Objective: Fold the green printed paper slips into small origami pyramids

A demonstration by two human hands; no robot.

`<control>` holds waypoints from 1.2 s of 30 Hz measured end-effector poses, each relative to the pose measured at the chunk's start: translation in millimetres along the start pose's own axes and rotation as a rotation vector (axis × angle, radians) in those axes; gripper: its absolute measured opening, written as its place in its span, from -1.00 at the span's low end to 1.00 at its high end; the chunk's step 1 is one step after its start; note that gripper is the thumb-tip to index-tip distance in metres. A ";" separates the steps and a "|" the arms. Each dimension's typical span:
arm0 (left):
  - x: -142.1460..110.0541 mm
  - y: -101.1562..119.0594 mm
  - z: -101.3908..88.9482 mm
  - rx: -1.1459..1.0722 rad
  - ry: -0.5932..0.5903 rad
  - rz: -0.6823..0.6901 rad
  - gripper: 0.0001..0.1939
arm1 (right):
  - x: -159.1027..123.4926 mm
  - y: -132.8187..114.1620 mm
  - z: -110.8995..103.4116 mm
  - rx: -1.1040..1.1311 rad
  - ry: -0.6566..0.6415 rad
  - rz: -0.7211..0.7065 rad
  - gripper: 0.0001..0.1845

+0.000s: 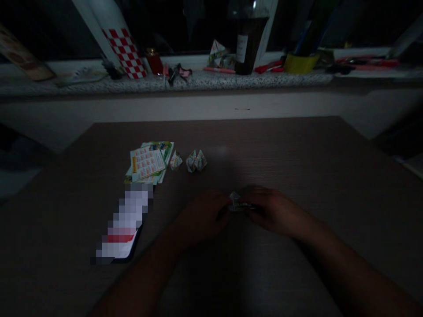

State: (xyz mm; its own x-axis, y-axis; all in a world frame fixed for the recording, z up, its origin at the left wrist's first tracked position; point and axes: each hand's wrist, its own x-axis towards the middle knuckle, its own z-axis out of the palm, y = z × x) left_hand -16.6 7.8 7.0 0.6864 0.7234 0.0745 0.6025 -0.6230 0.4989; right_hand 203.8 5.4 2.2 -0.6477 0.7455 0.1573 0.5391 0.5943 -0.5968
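Between my two hands is a small folded paper piece (pixel 235 203), with a pointed tip standing up and a flat edge toward the right. My left hand (pixel 209 212) pinches its left side, fingers closed. My right hand (pixel 272 208) grips the right side, its fingers curled over the edge. Dim light blurs the fingertips. Beyond my left hand stand a pair of folded paper shapes (pixel 196 161) touching each other and a single folded paper shape (pixel 176 161). Beside them lies a stack of printed paper sheets (pixel 148 163).
A phone (pixel 127 224) with a lit, pixelated screen lies on the brown table (pixel 280 145) at left. Behind runs a granite windowsill (pixel 205 83) carrying a red-and-white checked bottle (pixel 125 50), a dark labelled bottle (pixel 246 48), a yellow container (pixel 300 63) and small clutter.
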 end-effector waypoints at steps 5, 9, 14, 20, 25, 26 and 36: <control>1.6 -0.8 7.6 0.006 0.036 -0.033 -0.85 | 2.2 1.1 3.5 -0.026 0.021 0.009 -0.81; 2.8 -1.9 12.8 -0.011 0.041 -0.026 -0.83 | 3.2 1.0 5.9 -0.061 0.047 0.019 -0.82; 6.0 0.6 14.5 -0.009 0.037 -0.049 -0.81 | 4.3 1.1 7.4 -0.062 0.083 0.022 -0.77; 7.6 2.1 18.2 0.010 0.064 -0.082 -0.81 | 5.0 3.7 12.2 -0.069 0.106 0.037 -0.70; 9.3 3.4 18.1 0.058 0.042 -0.106 -0.81 | 6.9 4.6 13.2 -0.098 0.091 0.037 -0.72; 9.9 4.0 17.8 0.063 0.040 -0.107 -0.81 | 7.3 4.5 13.2 -0.102 0.093 0.034 -0.72; 13.6 5.8 21.1 0.105 0.077 -0.171 -0.85 | 9.1 3.6 13.8 -0.113 0.125 0.050 -0.76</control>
State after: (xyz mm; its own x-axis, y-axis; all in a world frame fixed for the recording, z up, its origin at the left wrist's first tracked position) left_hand 4.8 7.8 -7.4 0.5401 0.8391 0.0644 0.7493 -0.5143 0.4170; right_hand 192.5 10.1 -9.4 -0.5504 0.8023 0.2309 0.6306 0.5807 -0.5149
